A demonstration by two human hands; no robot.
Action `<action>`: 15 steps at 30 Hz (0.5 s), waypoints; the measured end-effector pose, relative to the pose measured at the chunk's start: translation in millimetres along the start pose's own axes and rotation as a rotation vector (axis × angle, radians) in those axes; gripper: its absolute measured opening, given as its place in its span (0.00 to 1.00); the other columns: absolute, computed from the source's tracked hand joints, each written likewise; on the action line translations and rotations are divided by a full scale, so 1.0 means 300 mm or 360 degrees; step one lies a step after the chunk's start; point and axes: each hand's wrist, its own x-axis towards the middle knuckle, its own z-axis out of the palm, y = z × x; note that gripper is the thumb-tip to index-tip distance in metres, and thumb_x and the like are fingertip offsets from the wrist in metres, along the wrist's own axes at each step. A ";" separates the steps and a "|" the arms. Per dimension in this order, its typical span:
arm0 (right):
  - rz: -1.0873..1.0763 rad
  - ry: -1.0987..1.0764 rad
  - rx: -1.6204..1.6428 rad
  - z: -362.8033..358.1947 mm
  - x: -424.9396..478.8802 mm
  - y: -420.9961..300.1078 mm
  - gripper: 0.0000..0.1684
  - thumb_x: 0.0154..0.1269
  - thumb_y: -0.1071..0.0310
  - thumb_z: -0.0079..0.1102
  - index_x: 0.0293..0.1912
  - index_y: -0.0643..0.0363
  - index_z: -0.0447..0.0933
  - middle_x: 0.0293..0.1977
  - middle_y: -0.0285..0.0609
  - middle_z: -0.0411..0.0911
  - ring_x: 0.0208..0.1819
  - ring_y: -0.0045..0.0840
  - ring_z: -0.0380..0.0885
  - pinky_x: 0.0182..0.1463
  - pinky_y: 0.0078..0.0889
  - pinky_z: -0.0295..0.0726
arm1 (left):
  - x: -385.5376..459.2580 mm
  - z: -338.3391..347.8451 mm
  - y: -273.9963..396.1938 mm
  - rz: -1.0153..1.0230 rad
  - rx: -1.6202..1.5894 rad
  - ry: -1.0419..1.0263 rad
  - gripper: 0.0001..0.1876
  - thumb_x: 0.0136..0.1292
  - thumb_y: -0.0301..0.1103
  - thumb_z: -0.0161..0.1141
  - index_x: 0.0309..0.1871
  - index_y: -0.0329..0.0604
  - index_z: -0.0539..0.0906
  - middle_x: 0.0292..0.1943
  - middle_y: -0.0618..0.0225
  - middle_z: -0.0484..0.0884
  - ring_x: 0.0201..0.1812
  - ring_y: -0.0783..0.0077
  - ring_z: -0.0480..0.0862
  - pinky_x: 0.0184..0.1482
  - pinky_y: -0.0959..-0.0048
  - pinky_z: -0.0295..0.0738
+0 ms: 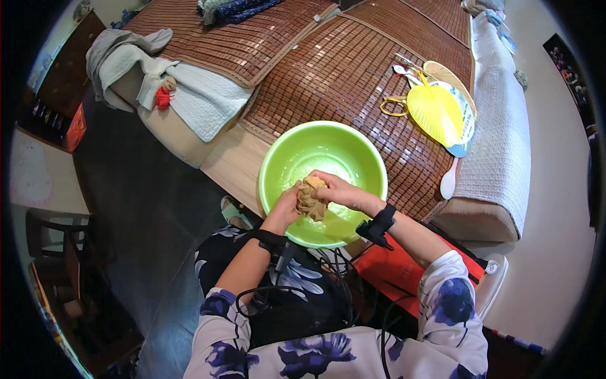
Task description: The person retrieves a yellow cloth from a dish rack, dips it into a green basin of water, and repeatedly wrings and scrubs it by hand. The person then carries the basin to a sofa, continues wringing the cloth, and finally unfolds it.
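A bunched tan cloth [312, 201] is held between both hands above a green plastic basin [369, 156]. My left hand [285, 206] grips its left side, and my right hand [343, 192] presses on it from the right with the thumb across the front. Shallow, glossy water appears to lie in the bottom of the basin. Black straps with small devices and cables sit on both wrists.
The basin stands at the edge of a sofa covered with brown tile mats [303, 76]. Hand fans [433, 111] and a pink-white spoon-shaped object [449, 182] lie at right. A red cloth item [162, 98] rests on the left armrest. A red bag [393, 265] and loose cables are below.
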 end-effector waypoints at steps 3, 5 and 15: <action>-0.0281 0.0314 -0.0465 0.037 0.052 0.083 0.14 0.61 0.63 0.50 0.44 0.61 0.68 0.38 0.37 0.71 0.41 0.19 0.69 0.44 0.23 0.70 | -0.013 0.062 0.005 0.0001 -0.0006 0.0017 0.14 0.69 0.35 0.43 0.50 0.37 0.71 0.42 0.59 0.78 0.39 0.63 0.81 0.38 0.64 0.81; -0.0465 0.0487 -0.0823 0.031 0.070 0.127 0.13 0.64 0.62 0.46 0.41 0.63 0.69 0.34 0.47 0.72 0.38 0.34 0.72 0.43 0.30 0.71 | -0.010 0.108 -0.004 0.0036 -0.0052 0.0155 0.12 0.68 0.35 0.43 0.49 0.38 0.72 0.41 0.59 0.78 0.38 0.64 0.81 0.36 0.65 0.81; -0.0388 0.0677 -0.1570 -0.181 0.054 0.190 0.12 0.62 0.63 0.47 0.42 0.58 0.70 0.34 0.54 0.69 0.41 0.46 0.69 0.46 0.40 0.70 | -0.099 0.172 0.048 0.0240 0.0398 0.0211 0.12 0.68 0.35 0.42 0.47 0.38 0.70 0.46 0.61 0.75 0.47 0.66 0.77 0.51 0.65 0.74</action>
